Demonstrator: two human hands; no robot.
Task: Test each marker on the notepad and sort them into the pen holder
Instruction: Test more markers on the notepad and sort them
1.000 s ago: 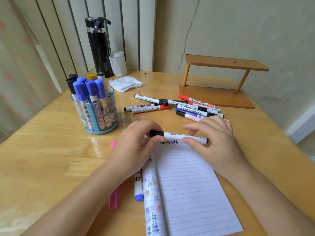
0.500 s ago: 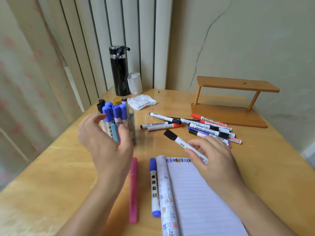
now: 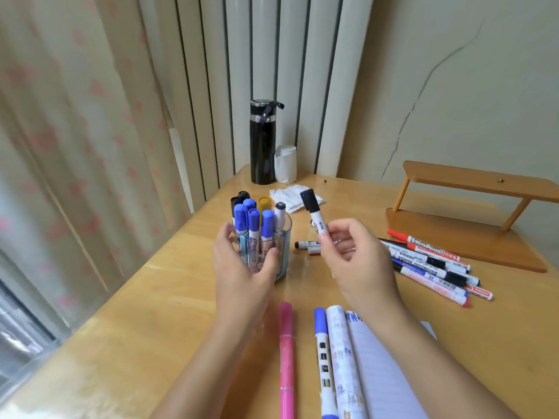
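Since the earlier frame, my right hand (image 3: 358, 261) has raised the marker (image 3: 315, 217), cap up, beside the holder (image 3: 285, 252); its fingers (image 3: 338, 229) pinch the tail. My left hand (image 3: 242, 270) grips the holder on the bench (image 3: 145, 313). Risk: crowded caps deflect the marker, which slips out.

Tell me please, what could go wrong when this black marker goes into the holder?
1. The pen holder is crowded with blue markers, so the black marker may catch on their caps.
2. The right hand pinches it only near its lower end; it might slip.
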